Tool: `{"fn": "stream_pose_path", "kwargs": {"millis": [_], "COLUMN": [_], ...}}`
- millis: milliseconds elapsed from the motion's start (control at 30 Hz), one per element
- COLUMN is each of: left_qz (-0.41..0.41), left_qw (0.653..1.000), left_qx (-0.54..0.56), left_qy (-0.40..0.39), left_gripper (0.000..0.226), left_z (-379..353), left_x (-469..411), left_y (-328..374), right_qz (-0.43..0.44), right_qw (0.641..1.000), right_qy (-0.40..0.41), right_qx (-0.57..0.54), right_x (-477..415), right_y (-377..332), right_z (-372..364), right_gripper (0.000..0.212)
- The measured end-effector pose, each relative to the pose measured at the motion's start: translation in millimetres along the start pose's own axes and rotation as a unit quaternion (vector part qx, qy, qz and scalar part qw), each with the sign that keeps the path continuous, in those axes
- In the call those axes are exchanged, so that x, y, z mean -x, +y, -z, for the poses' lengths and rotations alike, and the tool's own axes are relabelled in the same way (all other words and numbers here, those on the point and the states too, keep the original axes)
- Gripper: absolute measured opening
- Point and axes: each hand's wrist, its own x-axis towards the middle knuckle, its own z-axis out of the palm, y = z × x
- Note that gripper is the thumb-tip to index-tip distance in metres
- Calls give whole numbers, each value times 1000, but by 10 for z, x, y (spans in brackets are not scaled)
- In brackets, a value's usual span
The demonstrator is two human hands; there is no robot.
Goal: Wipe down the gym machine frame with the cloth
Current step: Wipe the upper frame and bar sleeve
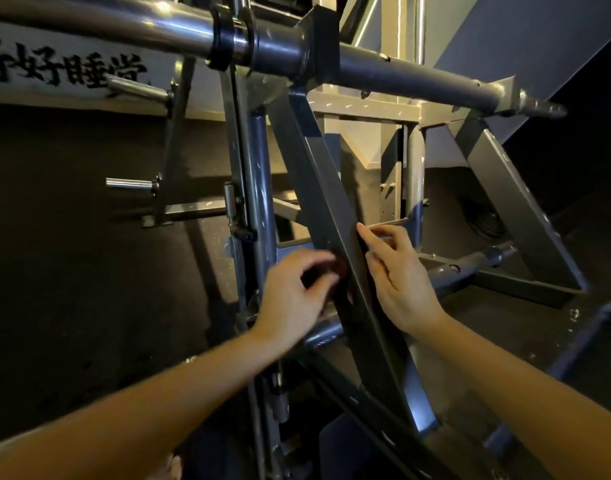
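The gym machine frame fills the view, and one diagonal grey beam [335,216] runs down between my hands. My left hand [293,296] is at the beam's left face with its fingers and thumb curled. They pinch a small dark reddish bit of cloth [339,270] against the metal; the cloth is blurred and mostly hidden. My right hand [397,275] is on the beam's right edge, with the index finger stretched up along the edge and touching it. The other fingers are loosely bent and hold nothing.
A thick horizontal bar [401,74] crosses overhead. A blue-grey upright post [259,188] stands just left of my left hand. A second diagonal beam [511,202] slants down at the right. Chrome weight pegs [131,183] stick out at the left. The floor is dark.
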Motion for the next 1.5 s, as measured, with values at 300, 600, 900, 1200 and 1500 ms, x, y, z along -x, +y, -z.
{"fn": "stream_pose_path", "kwargs": {"millis": [300, 600, 900, 1200, 1500], "left_qz": [71, 77, 64, 79, 27], "left_qw": [992, 986, 992, 976, 995], "left_qx": [53, 65, 80, 69, 71], "left_qy": [86, 131, 67, 193, 62], "left_gripper": [28, 27, 25, 28, 28], "left_z": [-298, -93, -632, -373, -629], "left_x": [382, -274, 1077, -44, 1033], "left_y": [116, 8, 199, 27, 248], "right_qz": [19, 7, 4, 11, 6], "right_qw": [999, 998, 998, 999, 998], "right_qy": [43, 44, 50, 48, 55], "right_qx": [-11, -34, -24, -19, -23], "right_x": [26, 37, 15, 26, 35], "right_y": [13, -18, -2, -35, -62], "right_z": [-134, -145, -153, -140, -148], "right_gripper": [47, 47, 46, 46, 45]}}
